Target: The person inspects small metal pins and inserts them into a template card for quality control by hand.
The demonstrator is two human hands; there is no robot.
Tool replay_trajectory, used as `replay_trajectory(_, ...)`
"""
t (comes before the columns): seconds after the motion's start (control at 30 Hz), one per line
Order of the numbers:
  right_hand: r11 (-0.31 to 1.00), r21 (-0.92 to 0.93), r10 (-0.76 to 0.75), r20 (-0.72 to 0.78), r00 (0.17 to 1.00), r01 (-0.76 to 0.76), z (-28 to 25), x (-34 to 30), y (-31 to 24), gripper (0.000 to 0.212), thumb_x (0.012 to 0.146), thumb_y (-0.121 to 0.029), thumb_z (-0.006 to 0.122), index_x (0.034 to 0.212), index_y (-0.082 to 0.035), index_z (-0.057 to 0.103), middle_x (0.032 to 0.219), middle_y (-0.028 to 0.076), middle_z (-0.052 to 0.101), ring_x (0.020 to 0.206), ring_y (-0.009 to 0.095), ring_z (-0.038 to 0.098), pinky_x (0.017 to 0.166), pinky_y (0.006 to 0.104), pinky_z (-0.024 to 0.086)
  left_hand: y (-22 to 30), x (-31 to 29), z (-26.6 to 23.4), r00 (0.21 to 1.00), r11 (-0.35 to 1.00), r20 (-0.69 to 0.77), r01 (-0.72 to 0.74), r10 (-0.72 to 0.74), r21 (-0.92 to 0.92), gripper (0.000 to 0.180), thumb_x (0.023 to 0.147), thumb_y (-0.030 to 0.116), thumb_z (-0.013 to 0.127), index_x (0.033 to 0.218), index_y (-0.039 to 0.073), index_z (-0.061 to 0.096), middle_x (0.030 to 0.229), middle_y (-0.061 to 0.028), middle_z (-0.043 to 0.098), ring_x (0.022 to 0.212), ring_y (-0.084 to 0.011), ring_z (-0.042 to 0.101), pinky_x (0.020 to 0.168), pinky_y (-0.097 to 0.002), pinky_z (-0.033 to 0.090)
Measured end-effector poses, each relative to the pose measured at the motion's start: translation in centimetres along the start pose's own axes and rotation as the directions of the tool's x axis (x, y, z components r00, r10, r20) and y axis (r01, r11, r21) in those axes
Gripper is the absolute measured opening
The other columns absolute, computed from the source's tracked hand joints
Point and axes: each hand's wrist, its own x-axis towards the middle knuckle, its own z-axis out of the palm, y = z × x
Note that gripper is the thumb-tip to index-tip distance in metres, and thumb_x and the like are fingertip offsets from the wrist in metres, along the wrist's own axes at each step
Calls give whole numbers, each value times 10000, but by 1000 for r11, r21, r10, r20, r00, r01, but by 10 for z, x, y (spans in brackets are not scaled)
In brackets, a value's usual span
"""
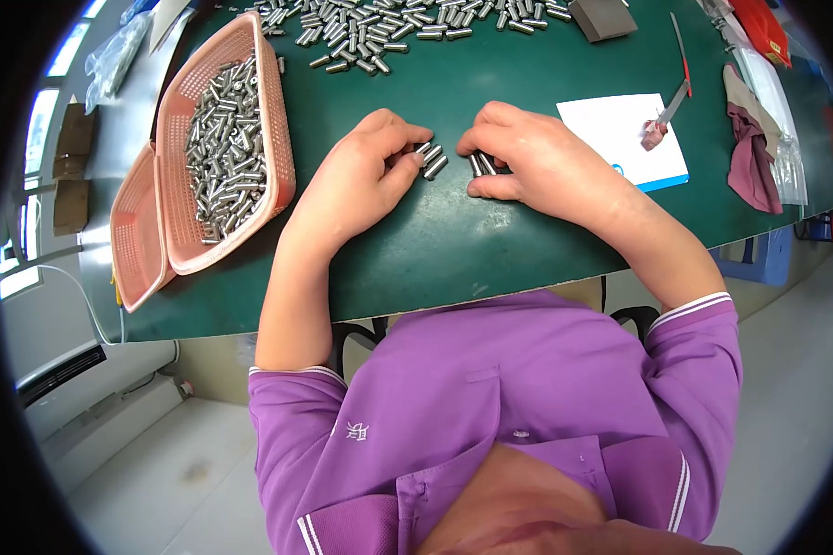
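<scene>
My left hand (366, 176) is curled just above the green table, with a few short silver metal pins (434, 166) at its thumb and index finger. Part of that bunch is hidden behind the fingers. Facing it across a small gap, my right hand (532, 153) has its fingers bent round several more metal pins (479, 165), which show side by side between fingertips and thumb. Both forearms come in over the table's near edge.
At the left stands a pink plastic basket (280, 139) full of pins, beside a smaller pink basket (131, 245). A heap of loose pins (370, 32) lies at the back, near a grey block (603, 18). Scissors (662, 120) rest on a white sheet (588, 116) at right.
</scene>
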Motion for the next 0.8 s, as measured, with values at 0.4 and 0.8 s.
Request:
replay_trajectory(0.4, 998, 47, 30, 42, 999, -32, -2, -7, -8, 288, 744, -153, 748, 978, -34, 631, 904, 94, 568, 780, 246, 611, 688, 354, 507, 18, -1, 9, 991, 998, 125, -45, 50, -42, 392, 694, 63, 768, 1058, 36, 623, 994, -76, 563, 782, -226, 583, 704, -347, 504)
replay_trajectory(0.8, 999, 3, 38, 57, 998, -38, -6, -10, -9, 256, 733, -152, 735, 888, -20, 580, 919, 136, 579, 872, 315, 610, 765, 402, 500, 23, -3, 17, 994, 999, 111, -18, 21, -29, 407, 664, 83, 801, 1008, 25, 594, 967, -84, 554, 782, -252, 585, 698, -367, 499)
